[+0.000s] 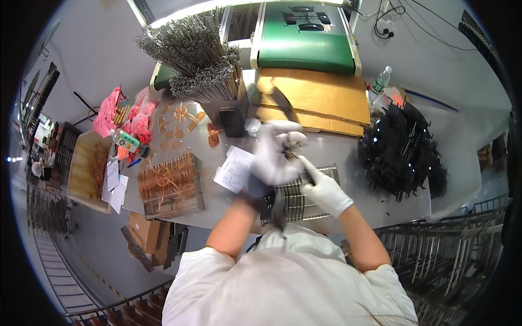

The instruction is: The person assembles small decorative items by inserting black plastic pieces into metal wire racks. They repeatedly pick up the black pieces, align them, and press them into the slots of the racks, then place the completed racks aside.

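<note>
Both my hands wear white gloves and meet over the near middle of the table. My left hand [270, 154] is blurred, its fingers curled around a dark, curved black plastic piece [284, 104] whose smeared end sticks up beyond them. Close beside it, my right hand [328, 192] pinches a dark piece near the left fingertips. Its exact shape is hidden by the fingers and the motion. Under the hands lies a wire rack [296, 201] with black pieces in its slots, partly covered by my left wrist. A sheet of paper with writing [235, 169] lies left of my left hand.
At left stand a rack of brown translucent pieces [169, 183] and a tan bin [87, 168]. Behind are a box of metal hooks [204, 81], yellow cardboard sheets [315, 100] and a green conveyor [304, 51]. A black parts pile [399, 149] and bottle [382, 80] are right.
</note>
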A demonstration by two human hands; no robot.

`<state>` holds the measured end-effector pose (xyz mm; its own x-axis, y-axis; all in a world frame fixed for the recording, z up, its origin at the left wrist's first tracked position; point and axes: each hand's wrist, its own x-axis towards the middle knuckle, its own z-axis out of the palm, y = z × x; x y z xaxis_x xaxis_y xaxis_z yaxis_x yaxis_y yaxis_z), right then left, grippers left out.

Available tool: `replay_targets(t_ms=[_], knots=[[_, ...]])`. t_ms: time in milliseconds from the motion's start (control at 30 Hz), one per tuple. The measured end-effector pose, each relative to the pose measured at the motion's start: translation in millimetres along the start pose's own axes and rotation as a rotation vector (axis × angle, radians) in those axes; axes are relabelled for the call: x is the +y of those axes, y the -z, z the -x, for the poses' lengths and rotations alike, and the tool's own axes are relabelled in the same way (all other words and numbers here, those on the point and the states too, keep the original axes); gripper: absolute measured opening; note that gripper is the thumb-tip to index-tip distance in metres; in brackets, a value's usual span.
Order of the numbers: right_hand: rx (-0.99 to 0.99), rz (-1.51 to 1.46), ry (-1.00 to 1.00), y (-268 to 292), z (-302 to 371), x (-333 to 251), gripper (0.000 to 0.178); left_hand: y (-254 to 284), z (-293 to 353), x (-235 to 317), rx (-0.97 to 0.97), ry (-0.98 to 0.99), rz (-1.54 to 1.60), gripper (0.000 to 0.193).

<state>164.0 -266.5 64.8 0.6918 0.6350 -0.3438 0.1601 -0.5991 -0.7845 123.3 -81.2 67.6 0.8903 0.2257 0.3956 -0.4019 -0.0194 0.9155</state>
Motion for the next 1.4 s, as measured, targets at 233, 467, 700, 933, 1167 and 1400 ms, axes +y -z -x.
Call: replay_targets(t_ms=[233, 467, 700, 933, 1167, 1400], knots=[[0.000, -0.563, -0.064, -59.8, -22.3, 159.7, 0.067, 91.8, 48.2, 32.3, 0.178, -0.110, 0.599, 0.078], [-0.194, -0.317, -0.345, -71.7, -42.5, 166.5, 0.079, 92.4, 78.3, 26.0, 0.269, -0.054, 0.505, 0.082], [0.000, 0.540, -0.176, -60.4, -36.0, 95.9, 0.093, 69.7, 73.5, 13.9, 0.233, 0.050, 0.428, 0.085], [-0.092, -0.394, 0.096, -23.0, 5.2, -7.4, 0.078, 24.9, 64.7, 26.3, -0.152, 0.265, 0.865, 0.057], [0.099, -0.626, -0.097, -18.1, -5.5, 90.6, 0.057, 97.8, 73.9, 14.1, 0.013, 0.045, 0.919, 0.076], [0.015, -0.518, -0.307, -80.5, -38.0, 191.9, 0.062, 95.7, 101.7, 9.2, -0.011, 0.220, 0.794, 0.078]])
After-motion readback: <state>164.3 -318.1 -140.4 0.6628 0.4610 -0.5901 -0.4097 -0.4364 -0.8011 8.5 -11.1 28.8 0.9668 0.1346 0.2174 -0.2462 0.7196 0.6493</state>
